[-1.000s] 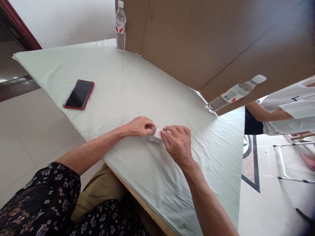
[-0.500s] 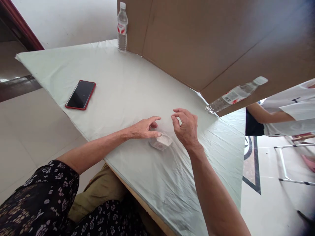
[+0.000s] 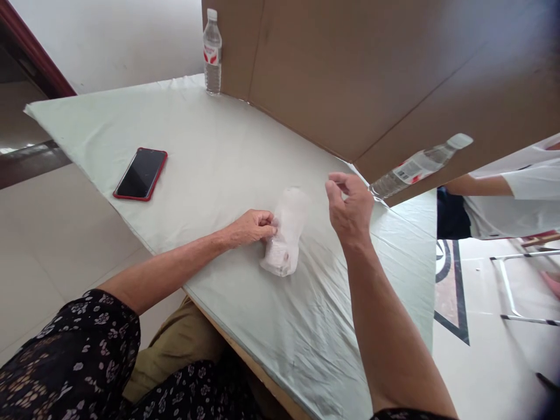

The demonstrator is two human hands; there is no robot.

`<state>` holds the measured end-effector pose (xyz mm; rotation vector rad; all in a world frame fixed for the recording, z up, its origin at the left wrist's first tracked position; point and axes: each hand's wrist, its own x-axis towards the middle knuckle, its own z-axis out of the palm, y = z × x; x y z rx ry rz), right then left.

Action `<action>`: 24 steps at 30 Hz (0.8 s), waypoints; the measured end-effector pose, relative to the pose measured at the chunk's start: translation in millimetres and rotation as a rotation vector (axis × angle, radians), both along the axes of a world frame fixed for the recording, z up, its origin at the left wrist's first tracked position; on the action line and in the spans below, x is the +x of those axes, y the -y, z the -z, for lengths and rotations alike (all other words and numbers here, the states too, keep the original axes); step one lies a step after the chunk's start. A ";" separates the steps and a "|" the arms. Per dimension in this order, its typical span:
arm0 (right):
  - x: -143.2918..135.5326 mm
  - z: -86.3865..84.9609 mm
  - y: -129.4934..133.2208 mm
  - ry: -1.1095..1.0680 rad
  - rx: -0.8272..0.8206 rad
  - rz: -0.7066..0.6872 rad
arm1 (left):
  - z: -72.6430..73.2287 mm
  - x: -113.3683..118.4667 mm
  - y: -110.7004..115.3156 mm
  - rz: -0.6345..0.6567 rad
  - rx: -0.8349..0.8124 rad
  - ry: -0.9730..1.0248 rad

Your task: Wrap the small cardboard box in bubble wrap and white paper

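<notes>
A white, partly see-through plastic bag or wrapper [image 3: 292,216], its upper part blurred, stands out from a small pale packet [image 3: 277,255] on the cloth-covered table. My left hand [image 3: 254,227] pinches the wrapper's left edge between thumb and fingers. To the right, my right hand [image 3: 350,204] is raised above the cloth, apart from the wrapper, its fingers curled toward the thumb. Whether anything small is between those fingers cannot be made out.
A phone in a red case [image 3: 140,174] lies on the left of the pale tablecloth [image 3: 184,128]. Bottles stand at the left [image 3: 212,55] and right [image 3: 415,166] of a large brown board [image 3: 332,76]. A person in a white shirt [image 3: 516,204] is at the right.
The white wrapper now extends up and away from the packet. My left hand has closed on its edge, while my right hand has moved right and slightly up, away from it.
</notes>
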<state>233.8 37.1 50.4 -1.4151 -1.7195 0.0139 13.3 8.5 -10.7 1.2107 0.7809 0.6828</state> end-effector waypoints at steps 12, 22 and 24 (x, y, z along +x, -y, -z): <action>-25.6 43.4 79.1 -0.015 -0.327 0.061 | -3.1 0.9 0.3 -0.107 0.125 -0.137; -16.8 63.2 85.1 -0.775 -0.597 -0.102 | -8.4 2.6 19.4 -0.242 0.659 -0.504; -18.1 63.3 85.8 -0.749 -0.583 -0.131 | -7.8 3.8 19.6 -0.221 0.635 -0.529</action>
